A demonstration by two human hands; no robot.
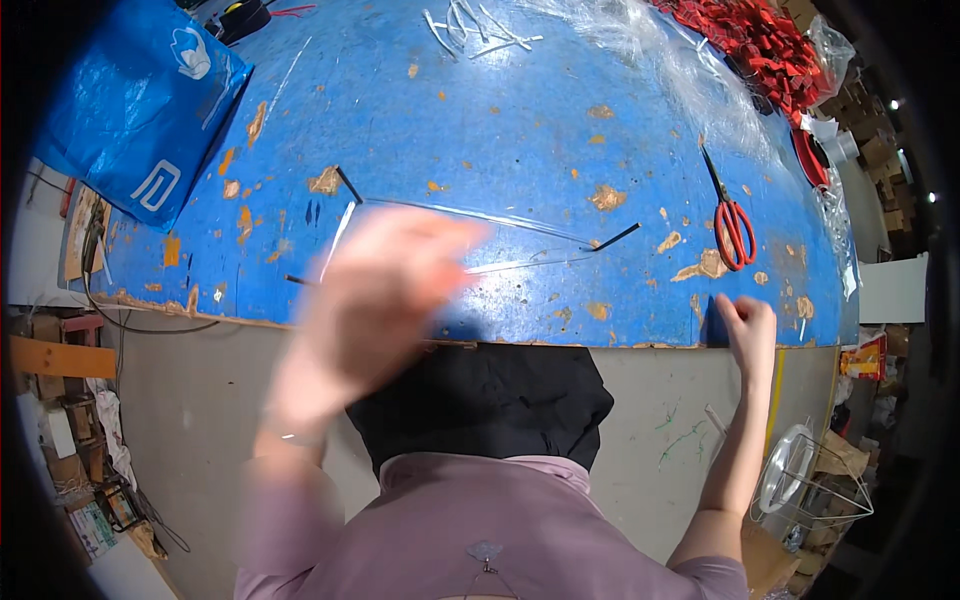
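My left hand (pixel 385 290) is a motion blur above the near part of the blue table (pixel 480 120), its fingers stretched to the right. It lies over a flat clear plastic sleeve (pixel 540 245) with thin black corners. A white strip (pixel 338 235) lies just left of the hand. The blur hides whether the hand holds anything. My right hand (pixel 748 328) is curled into a fist at the table's front edge on the right, next to a small dark blue patch (pixel 716 322). Nothing shows between its fingers.
Red-handled scissors (pixel 733 225) lie on the table beyond my right hand. A heap of red pieces (pixel 760 40) and crumpled clear film (pixel 690 80) fill the far right. Several white strips (pixel 475 28) lie far centre. A blue bag (pixel 140 100) hangs far left. A wire frame (pixel 810 480) stands on the floor.
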